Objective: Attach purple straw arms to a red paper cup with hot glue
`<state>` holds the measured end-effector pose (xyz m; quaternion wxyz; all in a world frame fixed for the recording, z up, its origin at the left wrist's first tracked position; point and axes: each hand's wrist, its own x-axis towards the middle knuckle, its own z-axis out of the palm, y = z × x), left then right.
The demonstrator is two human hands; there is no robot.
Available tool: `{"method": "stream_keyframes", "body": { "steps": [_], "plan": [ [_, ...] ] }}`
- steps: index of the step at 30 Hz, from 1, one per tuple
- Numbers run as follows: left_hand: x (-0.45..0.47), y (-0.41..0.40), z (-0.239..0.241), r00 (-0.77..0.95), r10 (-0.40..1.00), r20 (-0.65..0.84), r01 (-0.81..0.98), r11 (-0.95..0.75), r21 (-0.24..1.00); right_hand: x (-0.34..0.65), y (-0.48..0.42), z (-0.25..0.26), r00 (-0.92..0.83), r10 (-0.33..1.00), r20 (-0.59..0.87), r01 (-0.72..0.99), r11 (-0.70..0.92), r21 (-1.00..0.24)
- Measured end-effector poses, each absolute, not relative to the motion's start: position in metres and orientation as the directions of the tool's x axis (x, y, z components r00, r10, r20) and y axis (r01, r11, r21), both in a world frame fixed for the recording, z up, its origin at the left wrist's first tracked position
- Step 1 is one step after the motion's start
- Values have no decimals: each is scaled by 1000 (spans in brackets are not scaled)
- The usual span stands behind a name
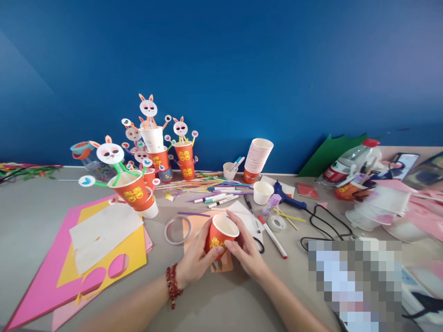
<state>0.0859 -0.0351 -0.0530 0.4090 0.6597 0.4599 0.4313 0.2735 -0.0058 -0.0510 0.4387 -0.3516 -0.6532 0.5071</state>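
A red paper cup (224, 226) with yellow characters is held between both hands at the middle of the table, its white mouth tilted up toward me. My left hand (199, 251) wraps its left side, thumb across the front; a red bead bracelet circles that wrist. From the right, my right hand (247, 249) grips the cup, thumb near the rim. Beneath lies an orange paper sheet (194, 230) with a white sheet (242, 210) overlapping it. A roll of tape (177, 230) rests left of the cup. An uncapped-looking red marker (273, 237) lies to the right.
Rabbit-faced cup figures (133, 189) stand stacked at the back left, beside coloured paper (138, 258). A cup stack (258, 159), a white cup (263, 192) and a blue glue gun (289, 198) with a looping cord sit at the back right. Several markers (221, 200) lie in the middle.
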Motion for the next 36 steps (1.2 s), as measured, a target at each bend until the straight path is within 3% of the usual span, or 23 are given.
{"method": "stream_keyframes", "body": {
  "steps": [7, 17, 27, 36],
  "plan": [
    [84, -42, -60, 312, 919, 240, 239, -321, 917, 276, -7, -52, -360, 895, 264, 21, 290, -957],
    [85, -38, -52, 253, 940, 228, 266, -294, 918, 270, -8, -47, -333, 926, 176, -9, 184, -983],
    [89, -35, -59, 230, 960, 159, 18, -167, 986, 269, -7, -46, -356, 929, 103, -6, 108, -994],
    [91, -36, -52, 178, 966, 187, 37, -197, 980, 270, -8, -46, -352, 927, 127, -33, 123, -992]
  ]
}}
